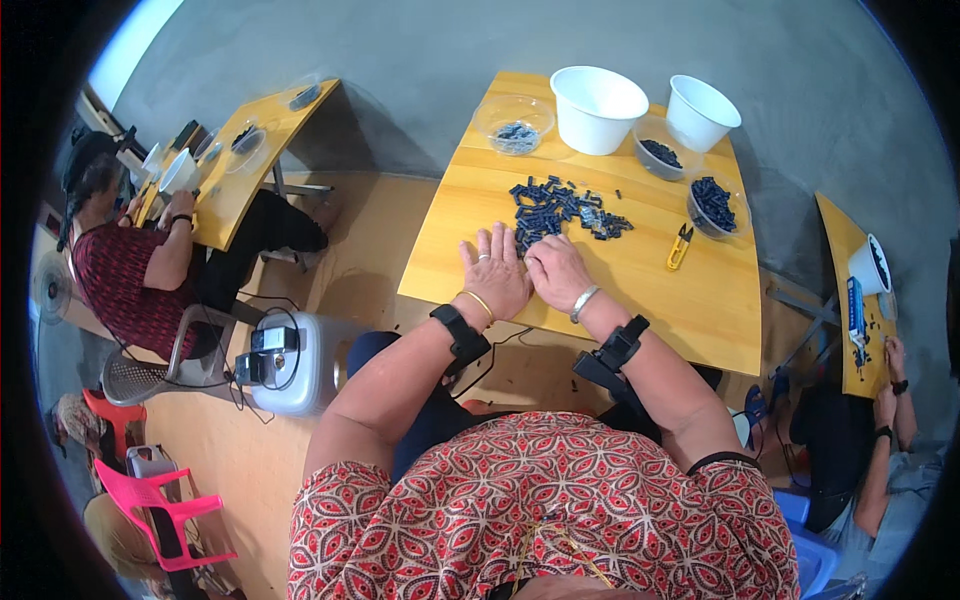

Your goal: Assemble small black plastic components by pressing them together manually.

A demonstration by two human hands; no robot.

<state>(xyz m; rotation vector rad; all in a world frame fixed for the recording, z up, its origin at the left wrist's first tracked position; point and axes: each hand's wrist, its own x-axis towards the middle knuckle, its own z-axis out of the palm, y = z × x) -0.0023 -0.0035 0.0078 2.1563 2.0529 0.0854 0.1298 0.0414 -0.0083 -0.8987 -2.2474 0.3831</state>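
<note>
My left hand [497, 277] lies on the near edge of the wooden table [640, 310], its fingers stretched out flat beside the heap. Close against it, my right hand [558, 270] has its fingers curled together; whatever they may hold is hidden. Just beyond both hands spreads a loose pile of small black plastic pieces [545, 212], with some greyish, shinier bits at its right side. A pair of yellow-handled thread snips [680, 248] rests on the table to the right of the pile.
Along the far side stand two white tubs [598, 110] [705, 112], a clear bowl of grey pieces [515, 128] and two clear bowls of black pieces [660, 157] [713, 205]. People work at tables left and right. A grey plastic bin [312, 365] stands left of me.
</note>
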